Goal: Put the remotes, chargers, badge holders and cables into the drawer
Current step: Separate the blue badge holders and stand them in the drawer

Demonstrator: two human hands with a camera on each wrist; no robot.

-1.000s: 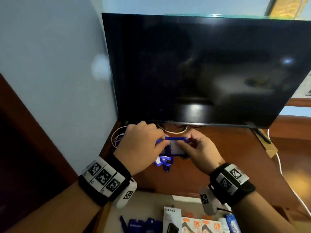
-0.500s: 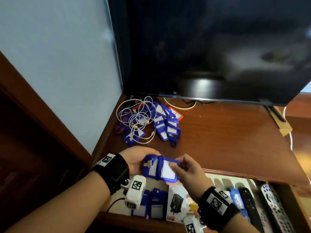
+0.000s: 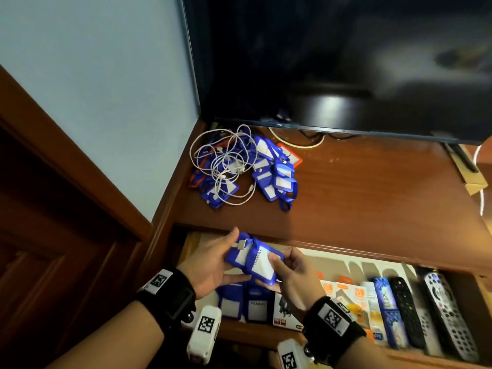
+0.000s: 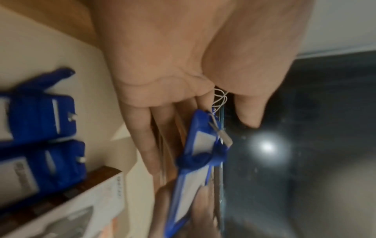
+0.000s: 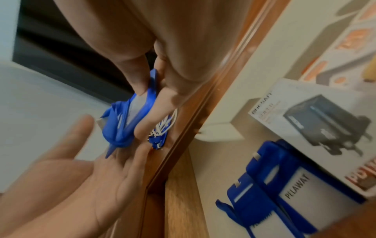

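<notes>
A blue badge holder (image 3: 253,259) with a white card and a knotted strap hangs over the left end of the open drawer (image 3: 332,263). My right hand (image 3: 290,272) pinches its near end between thumb and fingers (image 5: 140,77). My left hand (image 3: 213,259) lies under its far end with straight fingers (image 4: 146,145), thumb apart. Two more blue badge holders (image 3: 242,302) lie flat in the drawer below. A heap of blue badge holders (image 3: 277,174) tangled with white cables (image 3: 223,166) sits on the tabletop's left rear.
In the drawer, boxed chargers (image 3: 346,296) and several remotes (image 3: 447,310) lie side by side to the right. A dark TV (image 3: 346,62) stands at the back of the wooden tabletop (image 3: 359,203). The wall (image 3: 106,102) closes off the left.
Both hands have come back from the heap under the TV to above the drawer, bringing the badge holder. The left hand's fingers have straightened beneath it.
</notes>
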